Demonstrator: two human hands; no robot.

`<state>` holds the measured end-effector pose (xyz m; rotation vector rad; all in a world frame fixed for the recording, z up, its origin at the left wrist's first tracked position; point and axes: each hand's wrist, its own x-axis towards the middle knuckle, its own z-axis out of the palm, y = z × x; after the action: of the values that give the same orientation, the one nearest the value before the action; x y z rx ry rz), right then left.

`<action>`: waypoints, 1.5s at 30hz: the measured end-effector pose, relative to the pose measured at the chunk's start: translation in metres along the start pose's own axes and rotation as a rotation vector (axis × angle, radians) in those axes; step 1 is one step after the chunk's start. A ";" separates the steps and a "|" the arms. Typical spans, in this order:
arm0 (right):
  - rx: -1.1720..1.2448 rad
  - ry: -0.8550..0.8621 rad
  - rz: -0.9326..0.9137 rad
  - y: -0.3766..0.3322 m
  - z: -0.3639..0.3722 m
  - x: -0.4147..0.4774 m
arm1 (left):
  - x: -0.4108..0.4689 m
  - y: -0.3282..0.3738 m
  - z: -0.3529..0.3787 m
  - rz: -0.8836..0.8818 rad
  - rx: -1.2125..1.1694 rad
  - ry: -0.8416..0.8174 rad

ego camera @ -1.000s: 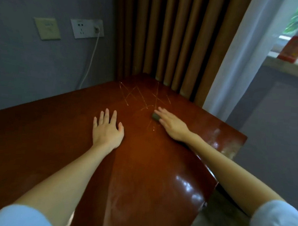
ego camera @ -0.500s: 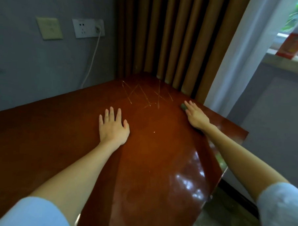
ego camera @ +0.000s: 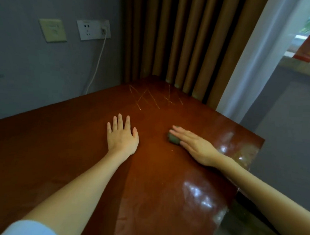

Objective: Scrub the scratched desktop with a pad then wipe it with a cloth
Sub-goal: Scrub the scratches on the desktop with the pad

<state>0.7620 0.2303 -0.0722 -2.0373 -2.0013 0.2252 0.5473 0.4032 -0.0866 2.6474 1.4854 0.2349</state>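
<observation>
The right hand (ego camera: 193, 145) has swept the green pad (ego camera: 173, 139) back from right of the scratches (ego camera: 151, 99) to their near side, clear of them; its fingers (ego camera: 182, 134) lie straight, pressing the pad onto the bench (ego camera: 61, 140); the left hand (ego camera: 122, 135) rests flat, empty, nearer than the scratches; they remain plain, so scrubbing likely continues.

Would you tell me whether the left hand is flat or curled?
Flat: the left hand rests palm down on the desktop, fingers straight and slightly spread, holding nothing.
</observation>
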 end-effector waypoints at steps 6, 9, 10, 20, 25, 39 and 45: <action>-0.022 0.129 0.506 0.080 -0.027 0.068 | 0.002 0.001 0.001 -0.014 -0.003 0.017; -0.026 0.150 0.575 0.074 -0.020 0.123 | 0.003 0.001 0.002 -0.010 -0.004 0.015; -0.026 0.155 0.577 0.067 -0.016 0.137 | 0.006 0.001 0.002 0.000 -0.005 0.013; 0.001 0.056 0.077 0.020 0.001 0.069 | 0.065 -0.034 -0.004 0.154 -0.128 -0.019; -0.025 0.144 0.489 0.111 -0.030 0.100 | 0.087 -0.066 -0.007 0.063 -0.070 -0.008; -0.019 -0.055 -0.191 -0.038 0.022 0.148 | 0.106 -0.065 -0.002 -0.018 -0.045 0.012; 0.015 0.017 0.061 0.047 -0.009 0.116 | 0.104 -0.064 -0.004 -0.011 -0.042 0.011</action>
<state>0.8125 0.3449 -0.0687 -2.0859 -1.9232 0.2343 0.5457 0.5251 -0.0841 2.6084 1.4814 0.2777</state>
